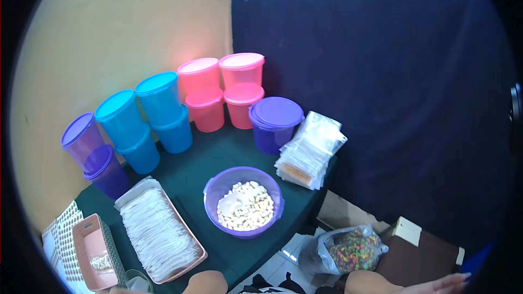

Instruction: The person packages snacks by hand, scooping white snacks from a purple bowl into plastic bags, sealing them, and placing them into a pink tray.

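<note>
My right hand point(448, 283) is at the lower right edge, fingers stretched out, holding nothing visible; a brown box-like piece point(422, 258) is nearest to it. Of my left arm, the forearm point(207, 283) shows at the bottom edge. Only a sliver of my left hand point(119, 291) is in view, by a small clear cup point(139, 282) and a pink basket point(80, 239) with a small packet of white pieces; its fingers are hidden. Before me, a purple tub point(208, 198) holds many white, peanut-like pieces. To its left lies a pink tray point(188, 228) packed with white paper-like packets.
Stacked lidded tubs in purple point(111, 177), blue point(139, 149) and pink point(207, 111) line the back. A lidded purple tub point(275, 125) stands beside a pile of clear plastic bags point(310, 149). On the floor is a bag of colourful sweets point(354, 250). A sticker sheet point(60, 245) lies far left.
</note>
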### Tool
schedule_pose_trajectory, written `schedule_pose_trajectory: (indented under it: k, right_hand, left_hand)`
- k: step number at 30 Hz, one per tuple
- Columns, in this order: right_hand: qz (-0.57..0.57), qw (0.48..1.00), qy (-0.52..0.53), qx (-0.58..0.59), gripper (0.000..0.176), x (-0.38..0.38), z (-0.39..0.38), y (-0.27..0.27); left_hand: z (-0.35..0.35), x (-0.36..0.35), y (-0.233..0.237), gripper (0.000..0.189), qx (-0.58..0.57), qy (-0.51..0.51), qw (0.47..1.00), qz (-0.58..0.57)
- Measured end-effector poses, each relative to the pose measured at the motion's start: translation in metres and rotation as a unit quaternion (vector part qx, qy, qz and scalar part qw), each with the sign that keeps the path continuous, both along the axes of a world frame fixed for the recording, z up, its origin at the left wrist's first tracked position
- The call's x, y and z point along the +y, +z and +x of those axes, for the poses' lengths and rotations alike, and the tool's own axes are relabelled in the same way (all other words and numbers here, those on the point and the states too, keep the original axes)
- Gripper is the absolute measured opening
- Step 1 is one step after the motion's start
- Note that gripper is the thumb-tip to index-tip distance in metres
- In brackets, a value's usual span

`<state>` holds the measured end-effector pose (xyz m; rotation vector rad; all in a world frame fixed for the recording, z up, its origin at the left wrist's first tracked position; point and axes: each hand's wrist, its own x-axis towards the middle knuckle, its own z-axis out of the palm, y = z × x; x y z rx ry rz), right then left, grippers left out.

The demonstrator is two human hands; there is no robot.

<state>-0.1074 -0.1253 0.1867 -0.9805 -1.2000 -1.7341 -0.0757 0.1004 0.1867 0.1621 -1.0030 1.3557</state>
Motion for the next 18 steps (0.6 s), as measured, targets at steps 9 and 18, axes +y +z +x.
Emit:
schedule_pose_trajectory:
  k: [9, 18]
  right_hand:
    - [0.067, 0.950, 0.083, 0.294, 0.045, -0.026, 0.143, -0.073]
    - [-0.352, 0.677, 0.426, 0.486, 0.021, 0.082, 0.223, -0.133]
  left_hand:
    - [0.025, 0.034, -0.082, 0.013, 0.319, 0.220, 0.905, 0.178]
    - [-0.006, 0.031, -0.184, 0.012, 0.758, 0.439, 0.479, 0.063]
